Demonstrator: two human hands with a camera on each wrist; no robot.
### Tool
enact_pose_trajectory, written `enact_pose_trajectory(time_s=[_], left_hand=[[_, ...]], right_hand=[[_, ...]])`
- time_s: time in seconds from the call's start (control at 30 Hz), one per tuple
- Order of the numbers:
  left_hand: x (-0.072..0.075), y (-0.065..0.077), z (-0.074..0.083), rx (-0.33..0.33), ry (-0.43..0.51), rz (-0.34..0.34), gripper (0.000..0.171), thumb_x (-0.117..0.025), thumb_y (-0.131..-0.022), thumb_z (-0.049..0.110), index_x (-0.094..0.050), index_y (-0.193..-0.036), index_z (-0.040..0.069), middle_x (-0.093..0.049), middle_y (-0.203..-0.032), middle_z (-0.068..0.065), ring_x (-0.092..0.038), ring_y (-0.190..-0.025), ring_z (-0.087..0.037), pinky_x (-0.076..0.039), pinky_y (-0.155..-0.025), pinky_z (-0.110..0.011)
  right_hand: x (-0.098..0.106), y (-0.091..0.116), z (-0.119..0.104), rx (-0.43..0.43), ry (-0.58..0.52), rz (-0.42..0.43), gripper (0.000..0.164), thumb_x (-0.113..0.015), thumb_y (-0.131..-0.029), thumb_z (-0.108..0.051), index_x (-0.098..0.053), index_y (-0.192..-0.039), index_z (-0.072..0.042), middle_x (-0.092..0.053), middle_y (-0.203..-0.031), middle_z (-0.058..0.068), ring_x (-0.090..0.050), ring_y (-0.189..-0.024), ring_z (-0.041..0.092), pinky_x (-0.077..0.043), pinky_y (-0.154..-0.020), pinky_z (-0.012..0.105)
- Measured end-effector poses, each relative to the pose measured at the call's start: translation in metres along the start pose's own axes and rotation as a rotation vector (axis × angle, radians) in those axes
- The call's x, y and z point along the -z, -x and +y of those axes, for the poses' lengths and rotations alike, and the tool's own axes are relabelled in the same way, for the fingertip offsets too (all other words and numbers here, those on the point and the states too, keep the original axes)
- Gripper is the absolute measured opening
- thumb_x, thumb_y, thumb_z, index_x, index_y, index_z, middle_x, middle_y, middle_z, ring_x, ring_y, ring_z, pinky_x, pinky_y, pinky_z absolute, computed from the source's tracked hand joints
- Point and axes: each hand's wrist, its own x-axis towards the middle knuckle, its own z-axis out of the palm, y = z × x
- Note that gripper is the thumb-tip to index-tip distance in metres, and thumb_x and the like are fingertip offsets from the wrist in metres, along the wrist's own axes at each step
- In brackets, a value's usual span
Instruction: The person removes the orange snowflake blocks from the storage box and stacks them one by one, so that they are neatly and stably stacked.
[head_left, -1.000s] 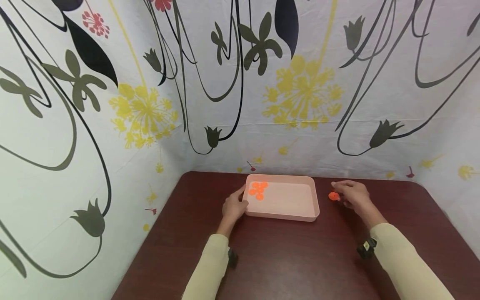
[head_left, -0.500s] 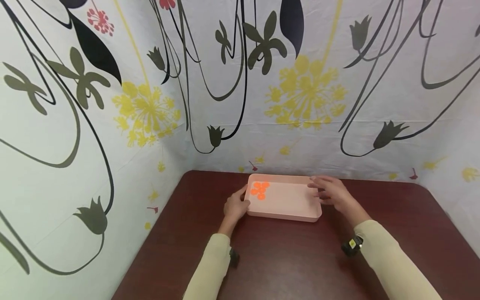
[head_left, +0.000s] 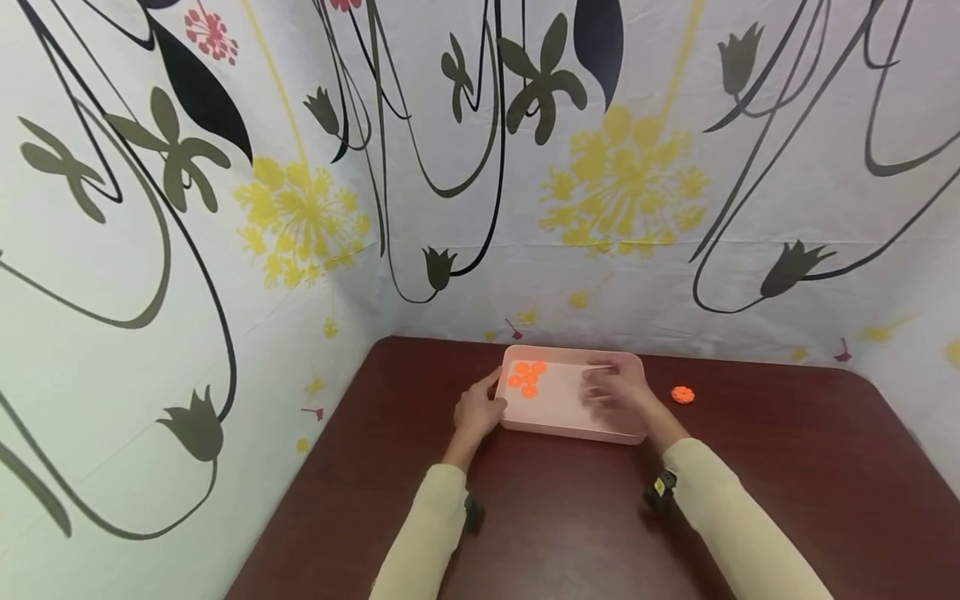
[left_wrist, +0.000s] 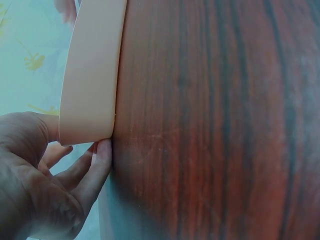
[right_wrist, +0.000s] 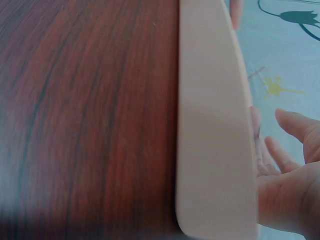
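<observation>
Already, orange discs (head_left: 528,379) are clustered left in a tray (head_left: 551,410) gripped by the left hand (head_left: 477,408); one disc (head_left: 682,395) is left outside, right; the blurred right hand's (head_left: 618,387) opening and hold cannot be told.

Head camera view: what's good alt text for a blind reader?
A person's left hand holds the left end of a pink tray on a dark red table, the blurred right hand over the tray. Orange pieces cluster in its far left corner; another orange piece lies on the table to the right.
</observation>
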Motion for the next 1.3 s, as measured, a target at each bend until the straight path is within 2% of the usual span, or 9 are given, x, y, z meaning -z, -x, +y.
enact_pose_trajectory(time_s=[0.1, 0.17, 0.27, 0.47, 0.8, 1.0, 1.07, 1.17, 1.3], left_hand=[[0.0, -0.001, 0.0, -0.001, -0.006, 0.007, 0.071, -0.066, -0.09, 0.012, -0.054, -0.155, 0.037, -0.078, -0.123, -0.006, -0.044, -0.052, -0.016, -0.033, -0.054, -0.03], [-0.001, -0.002, -0.001, -0.004, -0.012, 0.012, 0.07, -0.066, -0.089, 0.013, -0.054, -0.155, 0.036, -0.078, -0.124, -0.006, -0.045, -0.053, -0.017, -0.033, -0.055, -0.03], [-0.002, -0.002, -0.001, -0.009, -0.01, 0.005, 0.071, -0.066, -0.09, 0.013, -0.053, -0.155, 0.037, -0.079, -0.121, -0.004, -0.046, -0.053, -0.016, -0.033, -0.054, -0.029], [-0.005, -0.003, 0.001, 0.001, -0.022, 0.001, 0.072, -0.067, -0.089, 0.014, -0.053, -0.154, 0.04, -0.08, -0.116, -0.003, -0.047, -0.053, -0.017, -0.033, -0.054, -0.03], [-0.008, -0.002, 0.004, -0.004, -0.035, -0.002, 0.071, -0.067, -0.089, 0.013, -0.054, -0.154, 0.038, -0.08, -0.11, -0.001, -0.051, -0.054, -0.016, -0.035, -0.056, -0.031], [-0.008, -0.004, 0.005, 0.002, -0.061, -0.002, 0.071, -0.067, -0.088, 0.014, -0.054, -0.155, 0.037, -0.071, -0.08, -0.005, -0.048, -0.055, -0.017, -0.033, -0.055, -0.031], [-0.007, -0.005, 0.004, 0.005, -0.058, 0.006, 0.071, -0.068, -0.088, 0.014, -0.055, -0.154, 0.036, -0.072, -0.082, -0.005, -0.048, -0.056, -0.018, -0.033, -0.055, -0.031], [-0.006, -0.006, 0.003, 0.012, -0.056, 0.018, 0.071, -0.068, -0.087, 0.014, -0.056, -0.153, 0.037, -0.077, -0.094, -0.004, -0.05, -0.057, -0.019, -0.034, -0.056, -0.031], [-0.003, -0.006, 0.0, 0.016, -0.061, 0.023, 0.071, -0.068, -0.087, 0.014, -0.056, -0.153, 0.037, -0.079, -0.107, -0.004, -0.051, -0.059, -0.018, -0.035, -0.056, -0.031]], right_hand=[[-0.012, -0.007, 0.004, -0.006, -0.004, -0.008, 0.052, -0.066, -0.102, -0.008, -0.052, -0.149, 0.008, -0.071, -0.123, 0.036, -0.08, -0.083, 0.031, -0.065, -0.067, 0.044], [-0.019, -0.011, 0.006, -0.036, 0.003, -0.008, 0.052, -0.066, -0.102, -0.01, -0.053, -0.151, 0.002, -0.068, -0.13, 0.034, -0.079, -0.083, 0.028, -0.064, -0.066, 0.042], [-0.027, -0.018, 0.011, -0.033, 0.041, -0.022, 0.051, -0.064, -0.104, -0.011, -0.052, -0.152, -0.002, -0.064, -0.138, 0.031, -0.078, -0.085, 0.026, -0.062, -0.066, 0.037], [-0.038, -0.036, 0.015, -0.065, 0.081, -0.004, 0.049, -0.065, -0.102, -0.01, -0.057, -0.15, -0.006, -0.067, -0.135, 0.027, -0.075, -0.078, 0.021, -0.057, -0.064, 0.031], [-0.047, -0.053, 0.017, -0.13, 0.103, -0.034, 0.049, -0.064, -0.102, -0.009, -0.058, -0.151, -0.01, -0.07, -0.118, 0.021, -0.07, -0.066, 0.017, -0.055, -0.058, 0.032], [-0.047, -0.062, 0.02, -0.132, 0.174, -0.031, 0.047, -0.068, -0.1, -0.011, -0.063, -0.146, -0.013, -0.072, -0.107, 0.015, -0.065, -0.059, 0.016, -0.054, -0.055, 0.032], [-0.048, -0.064, 0.019, -0.124, 0.192, -0.045, 0.047, -0.069, -0.099, -0.013, -0.063, -0.146, -0.013, -0.073, -0.098, 0.015, -0.063, -0.057, 0.016, -0.053, -0.055, 0.033], [-0.051, -0.067, 0.018, -0.124, 0.2, -0.07, 0.047, -0.071, -0.098, -0.015, -0.065, -0.144, -0.014, -0.071, -0.087, 0.011, -0.061, -0.057, 0.017, -0.052, -0.055, 0.033], [-0.056, -0.071, 0.017, -0.125, 0.228, -0.086, 0.044, -0.075, -0.096, -0.017, -0.068, -0.139, -0.015, -0.069, -0.081, 0.005, -0.059, -0.058, 0.017, -0.051, -0.056, 0.032]])
